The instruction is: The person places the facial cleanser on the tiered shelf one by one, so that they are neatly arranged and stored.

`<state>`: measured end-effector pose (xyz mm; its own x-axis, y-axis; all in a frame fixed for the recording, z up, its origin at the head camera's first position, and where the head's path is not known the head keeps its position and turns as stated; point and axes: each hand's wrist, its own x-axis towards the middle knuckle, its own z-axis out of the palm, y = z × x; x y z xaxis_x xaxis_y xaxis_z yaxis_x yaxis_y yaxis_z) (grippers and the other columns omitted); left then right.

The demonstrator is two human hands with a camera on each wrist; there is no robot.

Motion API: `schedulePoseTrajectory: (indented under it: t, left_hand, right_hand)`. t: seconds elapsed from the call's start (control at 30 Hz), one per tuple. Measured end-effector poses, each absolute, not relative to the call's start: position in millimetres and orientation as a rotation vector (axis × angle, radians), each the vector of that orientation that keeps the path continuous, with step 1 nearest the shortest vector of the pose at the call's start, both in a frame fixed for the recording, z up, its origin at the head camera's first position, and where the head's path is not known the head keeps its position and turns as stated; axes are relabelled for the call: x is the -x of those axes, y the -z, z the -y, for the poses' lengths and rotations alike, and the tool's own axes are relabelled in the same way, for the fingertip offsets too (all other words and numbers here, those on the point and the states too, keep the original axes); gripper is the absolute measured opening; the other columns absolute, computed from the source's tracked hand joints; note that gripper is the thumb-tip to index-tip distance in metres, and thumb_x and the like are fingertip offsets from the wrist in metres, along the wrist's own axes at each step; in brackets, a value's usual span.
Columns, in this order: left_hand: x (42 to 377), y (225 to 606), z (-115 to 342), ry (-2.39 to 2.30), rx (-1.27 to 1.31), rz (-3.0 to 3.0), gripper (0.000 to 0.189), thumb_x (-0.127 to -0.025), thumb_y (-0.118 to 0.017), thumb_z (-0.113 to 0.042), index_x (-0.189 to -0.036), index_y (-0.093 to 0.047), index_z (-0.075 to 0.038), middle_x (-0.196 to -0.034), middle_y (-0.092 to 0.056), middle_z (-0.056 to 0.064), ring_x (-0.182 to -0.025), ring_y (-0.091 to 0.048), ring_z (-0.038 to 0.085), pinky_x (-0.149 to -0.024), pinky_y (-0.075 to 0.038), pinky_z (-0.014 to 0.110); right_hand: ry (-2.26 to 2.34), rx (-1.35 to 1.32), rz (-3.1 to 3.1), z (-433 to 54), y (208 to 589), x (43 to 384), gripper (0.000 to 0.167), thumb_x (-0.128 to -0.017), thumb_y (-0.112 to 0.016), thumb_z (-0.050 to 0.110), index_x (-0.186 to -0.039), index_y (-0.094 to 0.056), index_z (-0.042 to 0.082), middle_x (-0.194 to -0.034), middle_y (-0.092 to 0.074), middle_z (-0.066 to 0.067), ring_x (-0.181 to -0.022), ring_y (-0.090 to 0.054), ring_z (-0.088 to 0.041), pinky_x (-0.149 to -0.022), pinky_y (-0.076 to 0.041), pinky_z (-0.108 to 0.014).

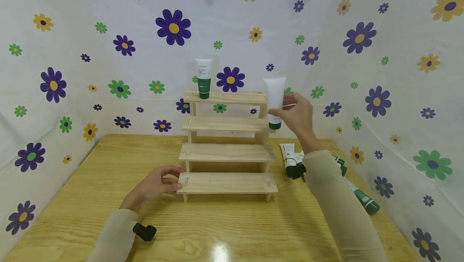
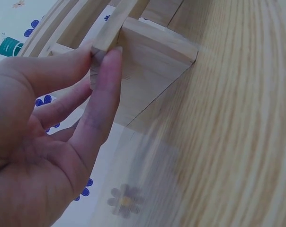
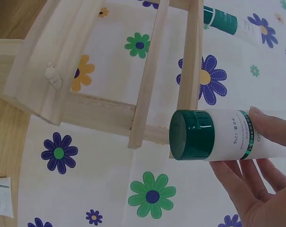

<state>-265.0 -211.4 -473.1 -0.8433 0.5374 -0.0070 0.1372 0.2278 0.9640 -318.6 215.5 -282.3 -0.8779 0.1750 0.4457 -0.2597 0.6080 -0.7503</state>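
Observation:
My right hand [image 1: 299,113] grips a white cleanser tube [image 1: 275,93] around its body, its green cap pointing down, at the right end of the upper shelves. In the right wrist view the green cap [image 3: 192,135] is beside the ends of the wooden slats. My left hand [image 1: 159,183] pinches the left end of the lowest step of a four-tier wooden stand [image 1: 228,183], thumb on one face and fingers on the other in the left wrist view. On the left of the top shelf, a white and green tube [image 1: 204,79] stands upright on its cap.
Several white and green tubes lie on the wooden table [image 1: 224,230] right of the stand, partly behind my right forearm; one tube [image 1: 362,197] lies near the right edge. A flower-patterned cloth [image 1: 217,20] hangs behind and along both sides.

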Motion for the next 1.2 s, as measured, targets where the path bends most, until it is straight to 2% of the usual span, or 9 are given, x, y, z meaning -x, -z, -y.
schedulePoseTrajectory:
  t: [0.37,0.73,1.0,1.2]
  left_hand:
    - [265,471,211,-1.624,-0.594,-2.198,0.062,-0.096,-0.074,-0.018,-0.145,-0.047,0.007,-0.135,-0.051,0.032,-0.096,-0.070,0.015,-0.081,-0.064,0.032]
    - [266,470,212,-1.609,-0.573,-2.213,0.061,-0.096,-0.075,-0.020,-0.145,-0.048,0.004,-0.134,-0.052,0.028,-0.098,-0.071,0.017,-0.081,-0.064,0.034]
    - [265,470,210,-1.619,-0.561,-2.207,0.060,-0.096,-0.075,-0.019,-0.144,-0.049,0.006,-0.133,-0.055,0.029,-0.098,-0.071,0.019,-0.082,-0.064,0.035]
    - [264,470,208,-1.617,-0.567,-2.209,0.058,-0.096,-0.074,-0.017,-0.143,-0.049,0.006,-0.134,-0.055,0.030,-0.100,-0.071,0.021,-0.082,-0.064,0.035]
  right_hand:
    - [-1.258,-0.027,2.240,-188,264,339,0.055,-0.084,-0.087,0.021,-0.129,-0.063,0.001,-0.125,-0.070,-0.020,-0.109,-0.073,-0.036,-0.098,-0.059,-0.048]
    - [-1.316,-0.055,2.188,-165,245,360,0.054,-0.082,-0.089,0.019,-0.126,-0.064,0.001,-0.122,-0.072,-0.018,-0.106,-0.074,-0.033,-0.095,-0.061,-0.044]
    - [-1.423,0.001,2.219,-151,241,371,0.056,-0.084,-0.087,0.021,-0.130,-0.062,0.004,-0.127,-0.070,-0.015,-0.115,-0.071,-0.030,-0.105,-0.055,-0.043]
    - [-1.472,-0.006,2.227,-141,242,379,0.055,-0.083,-0.087,0.019,-0.131,-0.062,0.004,-0.126,-0.070,-0.015,-0.115,-0.071,-0.028,-0.105,-0.055,-0.041]
